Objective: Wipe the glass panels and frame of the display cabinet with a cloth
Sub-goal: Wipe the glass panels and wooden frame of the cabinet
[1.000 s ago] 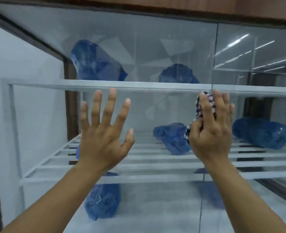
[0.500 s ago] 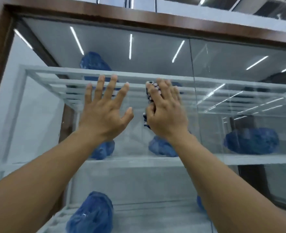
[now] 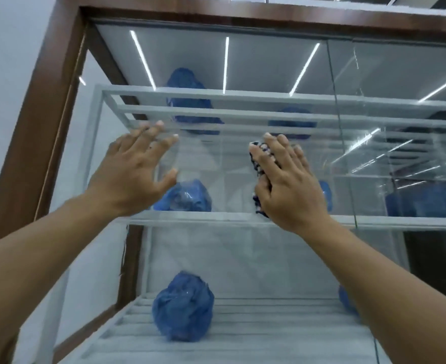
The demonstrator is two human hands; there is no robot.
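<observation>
The display cabinet fills the view, with a brown wooden frame and a large glass panel in front. My right hand presses a dark blue-and-white checked cloth flat against the glass, just above the middle shelf level. The cloth shows only at the hand's left edge; the rest is hidden under the palm. My left hand rests open on the same panel to the left, fingers spread, holding nothing.
White slatted shelves stand behind the glass, carrying several crumpled blue bundles. A vertical seam joins a second glass panel on the right. A white wall lies left of the frame. Ceiling lights reflect in the glass.
My view has tilted upward, so the cabinet's top frame now shows. The right hand with the cloth first slid left toward the left hand, then moved right and a little lower.
</observation>
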